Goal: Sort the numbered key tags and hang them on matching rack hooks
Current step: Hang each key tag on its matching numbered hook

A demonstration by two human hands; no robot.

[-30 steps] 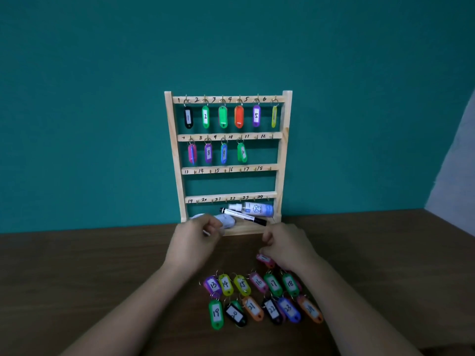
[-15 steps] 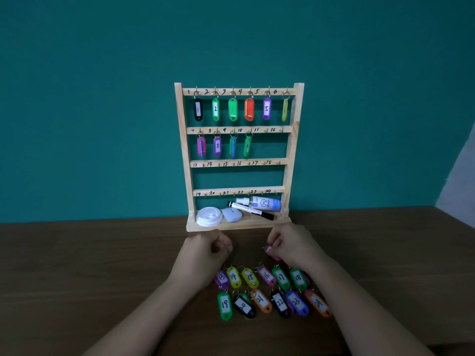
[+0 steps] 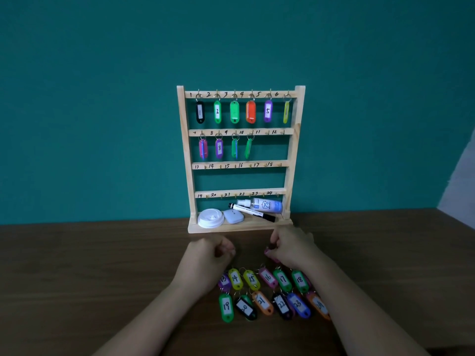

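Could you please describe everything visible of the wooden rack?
The wooden rack stands upright on the brown table before a teal wall. Pale, unpainted wood: two posts, four rails with hooks and handwritten numbers 1 to 24, a base ledge. Ten tags hang from the top two rails.

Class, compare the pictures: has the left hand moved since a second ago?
Yes. The left hand has drawn back from the white lid on the rack base, toward the loose tags.
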